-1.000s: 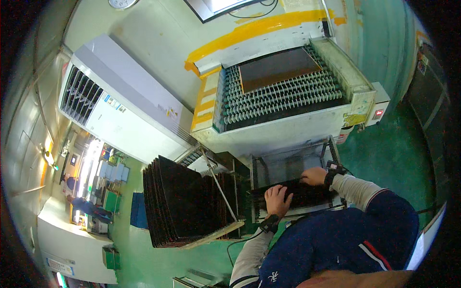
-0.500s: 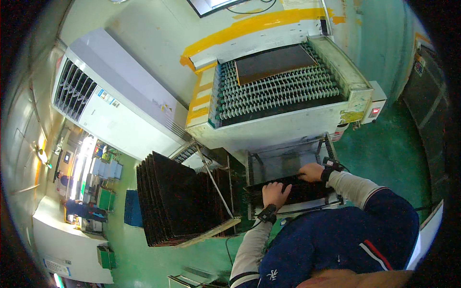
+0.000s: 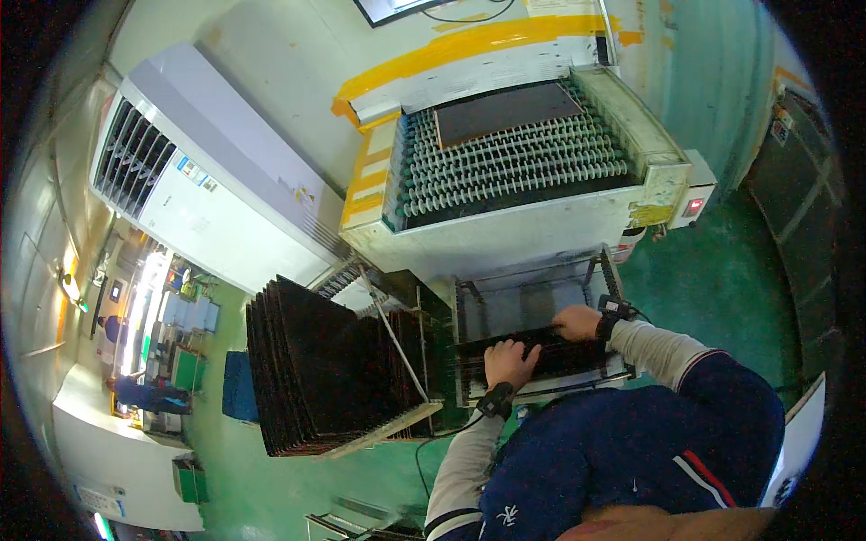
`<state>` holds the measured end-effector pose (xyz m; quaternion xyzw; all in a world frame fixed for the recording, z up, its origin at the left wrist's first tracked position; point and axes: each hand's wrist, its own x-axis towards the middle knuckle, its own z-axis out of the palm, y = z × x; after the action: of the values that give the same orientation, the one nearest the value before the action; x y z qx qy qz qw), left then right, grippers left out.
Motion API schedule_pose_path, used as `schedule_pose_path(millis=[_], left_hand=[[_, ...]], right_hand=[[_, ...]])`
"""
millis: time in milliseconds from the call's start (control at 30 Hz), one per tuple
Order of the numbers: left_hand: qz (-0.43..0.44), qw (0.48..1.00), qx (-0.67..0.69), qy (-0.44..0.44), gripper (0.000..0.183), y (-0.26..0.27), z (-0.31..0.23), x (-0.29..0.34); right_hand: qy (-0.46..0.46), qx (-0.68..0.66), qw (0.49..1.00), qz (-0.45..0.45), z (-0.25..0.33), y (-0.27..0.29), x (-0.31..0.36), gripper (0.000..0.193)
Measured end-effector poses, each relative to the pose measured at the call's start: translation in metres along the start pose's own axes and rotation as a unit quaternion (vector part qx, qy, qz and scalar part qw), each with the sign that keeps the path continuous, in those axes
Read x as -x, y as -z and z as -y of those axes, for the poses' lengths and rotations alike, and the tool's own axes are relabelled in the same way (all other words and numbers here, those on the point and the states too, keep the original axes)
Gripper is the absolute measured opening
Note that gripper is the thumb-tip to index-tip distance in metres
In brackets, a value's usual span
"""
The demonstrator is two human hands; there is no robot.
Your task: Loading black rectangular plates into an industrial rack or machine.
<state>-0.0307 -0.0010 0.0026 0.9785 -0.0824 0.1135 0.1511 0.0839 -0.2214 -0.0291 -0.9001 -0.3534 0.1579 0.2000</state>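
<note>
The left hand (image 3: pixel 510 363) lies over the upper edges of a stack of dark panels (image 3: pixel 566 358), fingers bent and slightly spread; from where I stand I cannot tell whether it grips. The right hand (image 3: pixel 577 322) is curled at the far edge of the same stack, its fingertips hidden; its grip is likewise not determinable. The stack sits in a metal-framed rack (image 3: pixel 528 307), directly in front of the worker. Both hands have kept their positions on it over the last second, and no panel has been lifted clear: handling remains confined to the rack. Beyond it stands the roller conveyor (image 3: pixel 514 180). The single panel (image 3: pixel 505 113) on its rollers shows less of its depth than a second ago and appears to have advanced toward the rear wall, leaving a wider stretch of bare rollers on the near side. A red light shows on the control box (image 3: pixel 693 206) at the conveyor's right. To the left, a second group of dark panels (image 3: pixel 316 370) stands on edge, unchanged; behind it is the white air conditioner (image 3: pixel 234 216).
</note>
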Motion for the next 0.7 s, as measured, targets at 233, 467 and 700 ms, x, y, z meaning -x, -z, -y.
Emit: schedule_pose_path(millis=[233,467,700], left_hand=[[0.048,0.999,-0.013,0.022,0.046,0.005,-0.002,0.006],[0.01,1.0,0.015,0.008,0.041,0.003,-0.002,0.005],[0.021,1.0,0.0,0.014,0.038,0.007,-0.003,0.002]], right_hand=[[0.036,0.066,0.997,0.011,0.029,0.014,0.006,0.018],[0.067,0.113,0.991,-0.025,0.088,0.12,0.031,0.026],[0.039,0.026,0.981,-0.19,0.08,0.217,0.044,0.031]])
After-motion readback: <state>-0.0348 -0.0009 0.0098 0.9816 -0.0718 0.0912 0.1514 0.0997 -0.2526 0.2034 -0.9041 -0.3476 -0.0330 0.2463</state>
